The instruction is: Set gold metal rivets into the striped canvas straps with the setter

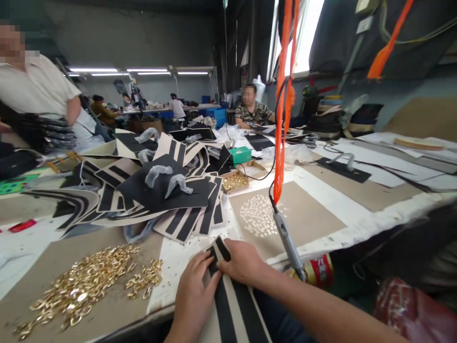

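Note:
My left hand [194,290] and my right hand [243,262] both grip a beige panel with black stripes [230,309] at the table's near edge, its top end between them. Its lower part runs out of view below. Left of my hands lies a heap of gold metal links [82,286] on a tan board [53,255]. Small pale gold studs [259,215] are scattered on another tan board [307,224] to the right. A grey pen-shaped tool [287,240] hangs from an orange strap [282,119] just beyond my right hand.
A large pile of striped and black panels [160,190] with grey pieces on top fills the table ahead. Beyond it stand a tray of gold parts [233,182] and a green box [240,155]. A co-worker [252,107] sits across the table; another person [35,85] stands at left.

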A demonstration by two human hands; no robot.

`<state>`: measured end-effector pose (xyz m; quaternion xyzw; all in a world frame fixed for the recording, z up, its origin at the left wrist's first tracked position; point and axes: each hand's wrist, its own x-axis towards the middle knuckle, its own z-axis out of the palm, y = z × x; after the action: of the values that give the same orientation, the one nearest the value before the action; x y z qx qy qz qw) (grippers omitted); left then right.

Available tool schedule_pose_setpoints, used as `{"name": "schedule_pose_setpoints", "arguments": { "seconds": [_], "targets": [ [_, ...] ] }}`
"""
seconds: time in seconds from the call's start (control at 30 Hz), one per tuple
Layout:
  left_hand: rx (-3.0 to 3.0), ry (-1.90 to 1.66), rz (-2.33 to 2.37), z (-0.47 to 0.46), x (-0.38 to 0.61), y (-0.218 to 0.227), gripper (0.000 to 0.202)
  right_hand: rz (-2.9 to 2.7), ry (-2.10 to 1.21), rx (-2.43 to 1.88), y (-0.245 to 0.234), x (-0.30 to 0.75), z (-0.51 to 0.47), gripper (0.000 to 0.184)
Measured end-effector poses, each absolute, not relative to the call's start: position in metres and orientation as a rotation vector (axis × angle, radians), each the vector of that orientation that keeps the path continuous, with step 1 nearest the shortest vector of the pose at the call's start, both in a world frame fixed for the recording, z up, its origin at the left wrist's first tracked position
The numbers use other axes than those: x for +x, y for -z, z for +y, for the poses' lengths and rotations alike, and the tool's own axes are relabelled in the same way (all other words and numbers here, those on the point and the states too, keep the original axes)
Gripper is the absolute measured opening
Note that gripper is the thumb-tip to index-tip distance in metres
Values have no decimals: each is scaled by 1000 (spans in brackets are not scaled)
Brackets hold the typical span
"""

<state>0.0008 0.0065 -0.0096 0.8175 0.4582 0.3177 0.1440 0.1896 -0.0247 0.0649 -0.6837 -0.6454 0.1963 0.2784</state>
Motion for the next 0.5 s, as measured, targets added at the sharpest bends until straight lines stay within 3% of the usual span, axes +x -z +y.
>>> {"name": "schedule_pose_setpoints", "arguments": {
  "seconds": [0.07,0.17,0.27,0.5],
  "targets": [
    [2348,-966,1306,8,0,12,33,-1652,-487,-1757,-72,207,-41,32],
    [2342,-1012,1293,11,-1,14,35,-1395,-360,-1649,-75,258,-64,23],
    [2335,-1028,1286,12,-2,14,35,-1226,-259,-1781,-66,325,-75,32],
    [2403,-1077,1286,13,-6,16,32,-1423,-366,-1962,-28,391,-57,25]
  ]
}}
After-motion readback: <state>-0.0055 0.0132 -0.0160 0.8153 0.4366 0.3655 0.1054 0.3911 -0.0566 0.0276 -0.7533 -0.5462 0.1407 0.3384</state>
